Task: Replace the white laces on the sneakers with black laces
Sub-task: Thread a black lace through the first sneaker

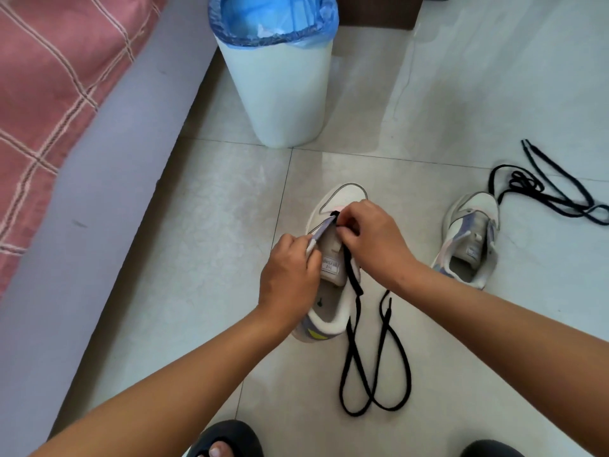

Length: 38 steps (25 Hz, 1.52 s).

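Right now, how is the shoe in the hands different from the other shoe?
The near sneaker is gripped by the left hand while the right hand pinches a black lace at its lowest eyelets; the far sneaker stands alone, untouched. The far one has no lace; its spare black lace lies beside it. Both are pale and point away.

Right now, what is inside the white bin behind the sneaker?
The white bin holds a blue liner folded over its rim, with something pale on the liner inside. The bottom is hidden by its wall.
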{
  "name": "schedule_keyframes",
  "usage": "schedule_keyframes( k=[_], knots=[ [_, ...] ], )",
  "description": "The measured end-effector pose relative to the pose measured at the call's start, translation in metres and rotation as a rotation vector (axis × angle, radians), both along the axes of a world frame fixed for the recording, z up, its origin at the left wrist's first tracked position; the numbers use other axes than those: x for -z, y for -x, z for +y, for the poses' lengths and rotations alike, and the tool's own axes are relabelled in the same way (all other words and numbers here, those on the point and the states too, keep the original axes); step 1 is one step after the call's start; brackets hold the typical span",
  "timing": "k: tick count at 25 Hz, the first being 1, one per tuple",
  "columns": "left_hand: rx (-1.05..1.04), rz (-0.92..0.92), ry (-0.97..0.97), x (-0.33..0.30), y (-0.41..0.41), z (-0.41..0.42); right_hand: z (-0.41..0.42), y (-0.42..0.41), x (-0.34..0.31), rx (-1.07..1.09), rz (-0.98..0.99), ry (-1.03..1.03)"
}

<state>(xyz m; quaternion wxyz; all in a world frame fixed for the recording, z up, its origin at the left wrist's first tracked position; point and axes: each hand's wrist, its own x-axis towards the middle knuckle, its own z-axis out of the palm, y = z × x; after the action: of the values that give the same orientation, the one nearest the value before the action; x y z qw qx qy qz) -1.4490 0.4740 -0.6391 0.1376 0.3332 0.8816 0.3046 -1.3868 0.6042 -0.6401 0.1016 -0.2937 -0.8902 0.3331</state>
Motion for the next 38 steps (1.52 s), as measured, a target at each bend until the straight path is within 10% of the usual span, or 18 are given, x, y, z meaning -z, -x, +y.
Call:
schedule_keyframes(
  k=[8,21,27,32,38],
  knots=[
    [-0.234,-0.224,-0.256,-0.064,0.002,-0.001,0.005,0.018,-0.046,-0.012,0.294,-0.078],
    [0.308,0.279,0.106,-0.130,0.023,-0.003,0.054,-0.011,-0.119,-0.456,0.262,-0.586],
    [0.317,0.530,0.115,-0.136,0.013,-0.006,0.035,-0.019,-0.100,-0.046,0.439,-0.246],
    [0.381,0.612,0.179,-0.135,0.003,-0.006,0.045,-0.020,-0.107,-0.376,0.277,-0.520],
    [0.371,0.663,0.195,-0.136,0.006,-0.006,0.060,-0.018,-0.115,-0.420,0.103,-0.187]
  ],
)
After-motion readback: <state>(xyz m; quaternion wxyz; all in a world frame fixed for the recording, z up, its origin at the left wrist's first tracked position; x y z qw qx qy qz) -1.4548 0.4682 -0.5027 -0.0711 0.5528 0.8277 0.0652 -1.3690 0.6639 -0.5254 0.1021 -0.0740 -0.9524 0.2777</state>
